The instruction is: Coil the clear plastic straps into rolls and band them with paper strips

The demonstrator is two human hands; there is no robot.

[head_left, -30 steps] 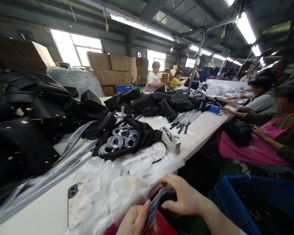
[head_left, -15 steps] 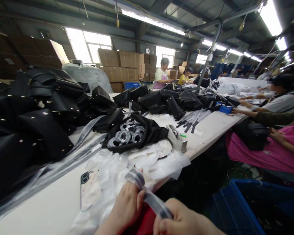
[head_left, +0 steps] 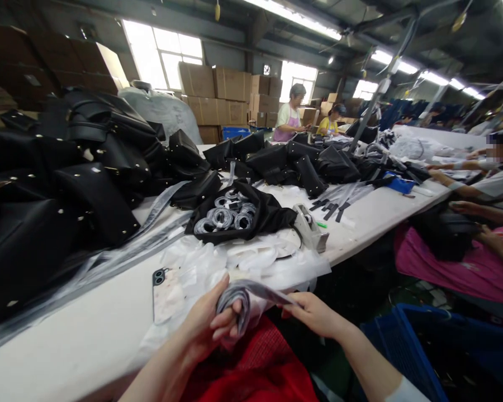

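Note:
My left hand (head_left: pixel 212 324) is closed round a coil of grey strap in clear plastic (head_left: pixel 238 304), held above a red mesh thing (head_left: pixel 260 368) in front of me. My right hand (head_left: pixel 312 312) pinches the free end of that same strap, which stretches between the two hands. Just beyond my hands lie a pile of white plastic sleeves (head_left: pixel 243 262) and a phone (head_left: pixel 164 287) on the white table (head_left: pixel 67 346). A black bag (head_left: pixel 238 215) holding several coiled straps lies open behind them.
Black handbags (head_left: pixel 67 184) are heaped along the table's left and far middle. A tape dispenser (head_left: pixel 312 229) stands near the table edge. A blue crate (head_left: pixel 423 352) sits on the floor at right. Seated people work at right, two more at the far end by cardboard boxes (head_left: pixel 218 100).
The strap was rolled between both hands; now my left hand grips the coil and my right hand has moved right, drawing its end out. The camera has tilted down slightly.

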